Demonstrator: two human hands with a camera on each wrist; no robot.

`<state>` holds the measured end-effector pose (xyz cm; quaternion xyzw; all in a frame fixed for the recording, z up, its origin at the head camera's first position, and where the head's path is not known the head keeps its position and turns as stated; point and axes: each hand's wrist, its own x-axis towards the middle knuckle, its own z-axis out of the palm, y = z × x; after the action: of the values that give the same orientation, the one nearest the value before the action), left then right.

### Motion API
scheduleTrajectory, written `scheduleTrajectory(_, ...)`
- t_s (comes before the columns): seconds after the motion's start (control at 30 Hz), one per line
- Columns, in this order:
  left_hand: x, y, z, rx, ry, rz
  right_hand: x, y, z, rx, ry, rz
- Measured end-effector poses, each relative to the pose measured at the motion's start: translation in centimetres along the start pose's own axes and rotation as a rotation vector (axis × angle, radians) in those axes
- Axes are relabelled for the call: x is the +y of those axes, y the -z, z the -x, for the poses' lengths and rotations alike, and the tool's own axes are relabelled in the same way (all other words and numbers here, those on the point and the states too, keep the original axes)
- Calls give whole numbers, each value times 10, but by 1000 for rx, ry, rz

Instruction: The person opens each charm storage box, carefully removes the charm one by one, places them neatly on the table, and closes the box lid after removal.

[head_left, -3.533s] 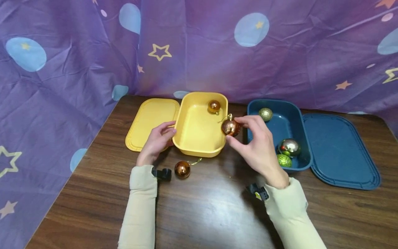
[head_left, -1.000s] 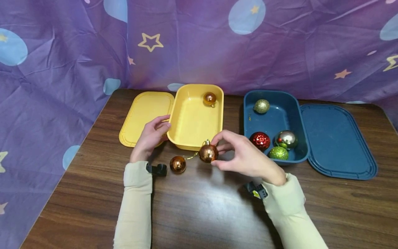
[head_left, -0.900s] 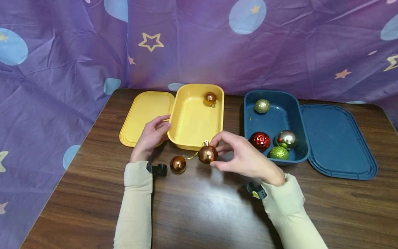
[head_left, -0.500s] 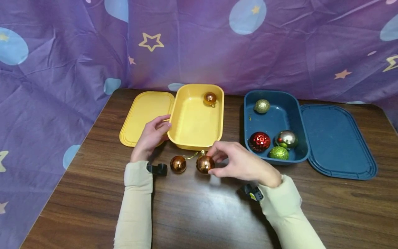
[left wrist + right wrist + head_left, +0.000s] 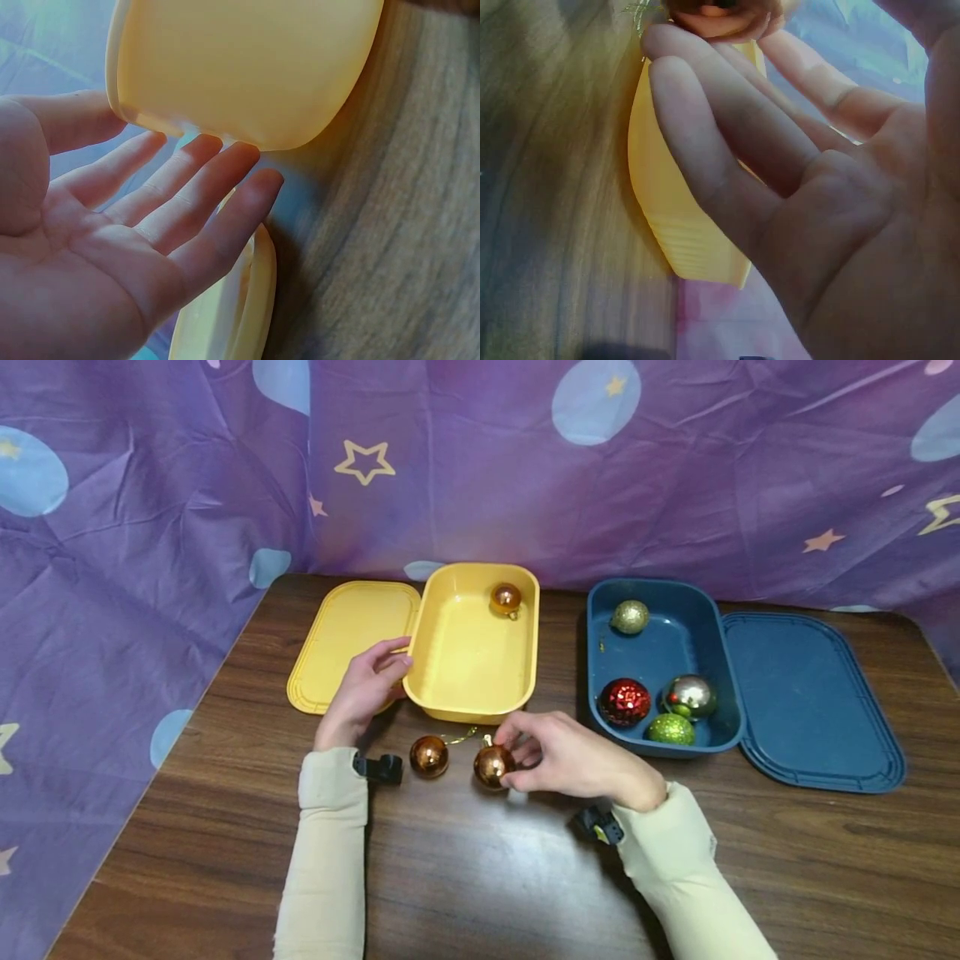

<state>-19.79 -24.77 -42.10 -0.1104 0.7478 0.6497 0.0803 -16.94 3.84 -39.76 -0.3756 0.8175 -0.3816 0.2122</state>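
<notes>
"Pinched between thumb and fingertips — is that how the right hand (image 5: pixel 573 753) has the held ball (image 5: pixel 493 767)?"

"Yes, closed just enough to grip that one copper ball. It sits near the front end of the yellow box (image 5: pixel 468 656), outside it. Whether it bears on the table (image 5: pixel 465 868), I cannot tell."

"And the left hand (image 5: pixel 363 689)?"

"Fingers loosely extended, gripping nothing, with the thumb touching the side of the yellow box."

"How many copper balls altogether?"

"Three: the held one, the loose ball (image 5: pixel 429 757) just beside it on the table, and the boxed ball (image 5: pixel 506 599) in the far right corner of the yellow box."

"What's in the blue box (image 5: pixel 663 647)?"

"Four — one gold ball (image 5: pixel 630 617) at the far end; one red ball (image 5: pixel 625 702), one silver ball (image 5: pixel 688 693) and one green ball (image 5: pixel 671 730) at the near end."

"Lids?"

"Two, both off: the yellow lid (image 5: pixel 348 639) left of its box, the blue lid (image 5: pixel 813 702) right of the other."
</notes>
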Motion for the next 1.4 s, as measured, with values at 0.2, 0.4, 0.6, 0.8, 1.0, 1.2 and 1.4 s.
scheduleTrajectory(0.2, -1, 0, 0, -1, 4, 5, 4, -2, -1, -18, -19, 15)
scheduleTrajectory(0.4, -1, 1, 1, -1, 6, 19, 7, -3, -2, -30, -22, 39)
scheduleTrajectory(0.6, -1, 1, 2, -4, -2, 24, 9, -3, -3, -39, -11, 38)
scheduleTrajectory(0.8, -1, 1, 2, -4, 1, 13, 11, -4, -4, -48, -16, 31)
scheduleTrajectory(1.0, 0, 1, 1, -8, 1, 21, 13, -6, -6, -58, -46, 13)
scheduleTrajectory(1.2, 1, 0, 1, -4, 5, 6, 17, -8, -7, -58, -49, 6)
scheduleTrajectory(1.4, 1, -1, 1, -3, 7, 9, 18, -9, -8, -51, -49, 21)
